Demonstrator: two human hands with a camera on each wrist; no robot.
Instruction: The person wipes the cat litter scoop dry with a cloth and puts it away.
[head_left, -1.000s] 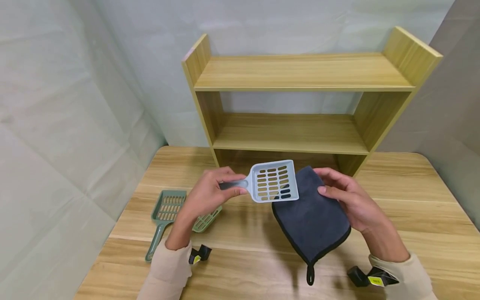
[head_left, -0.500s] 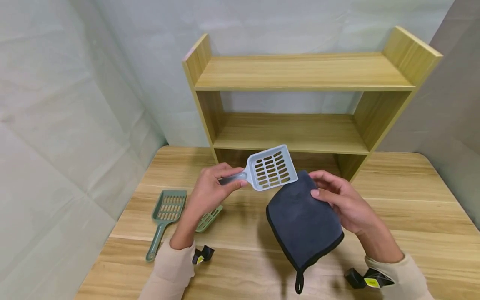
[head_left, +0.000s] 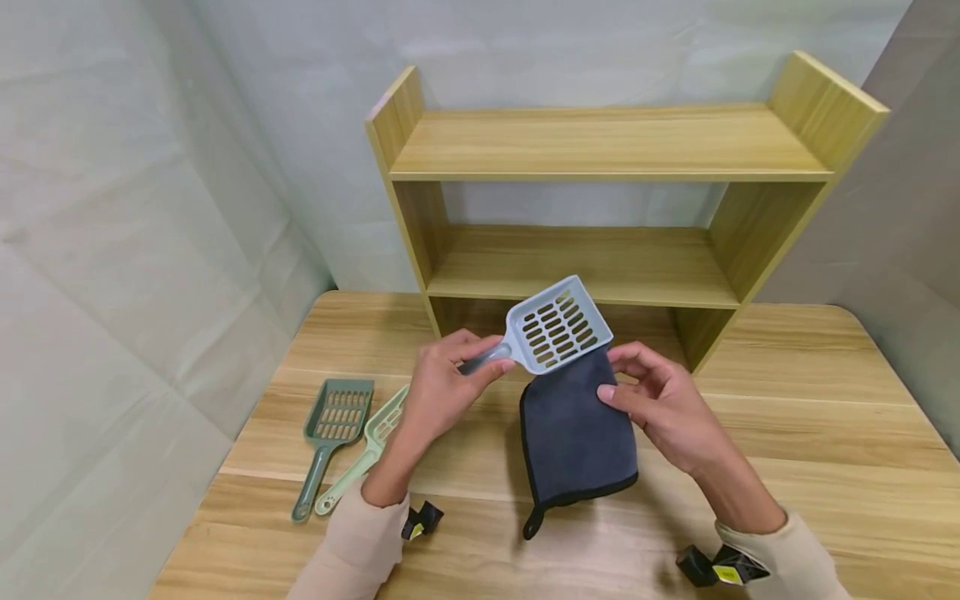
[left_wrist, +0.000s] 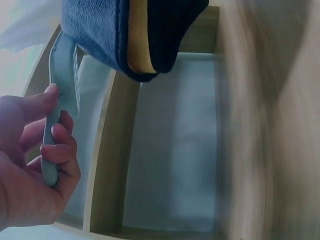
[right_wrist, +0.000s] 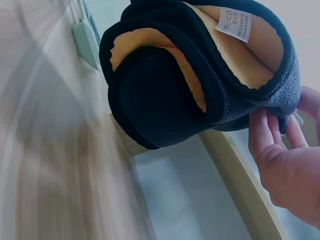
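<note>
My left hand (head_left: 453, 379) grips the handle of a light blue slotted litter scoop (head_left: 561, 327), its pan tilted up over the table. With thumb and fingers my right hand (head_left: 660, 408) pinches a folded dark grey cloth (head_left: 581, 425), which hangs down with a black loop at its lower corner. The cloth's top edge meets the scoop's front corner. In the right wrist view, the folded cloth (right_wrist: 165, 95) shows orange inner faces and a white label (right_wrist: 234, 24). The scoop handle (left_wrist: 51, 135) lies between my left thumb and fingers in the left wrist view.
On the table's left lie a dark green litter scoop (head_left: 337, 421) and a light green one (head_left: 360, 462), the latter partly behind my left forearm. A wooden shelf unit (head_left: 585, 287) stands at the back of the wooden table (head_left: 825, 433). Pale sheeting (head_left: 150, 208) hangs around.
The scoop has risen and tilted, its pan's far end turning upward. The cloth and my right hand have moved left, and the cloth's lower corner has swung left. My left hand has shifted right.
</note>
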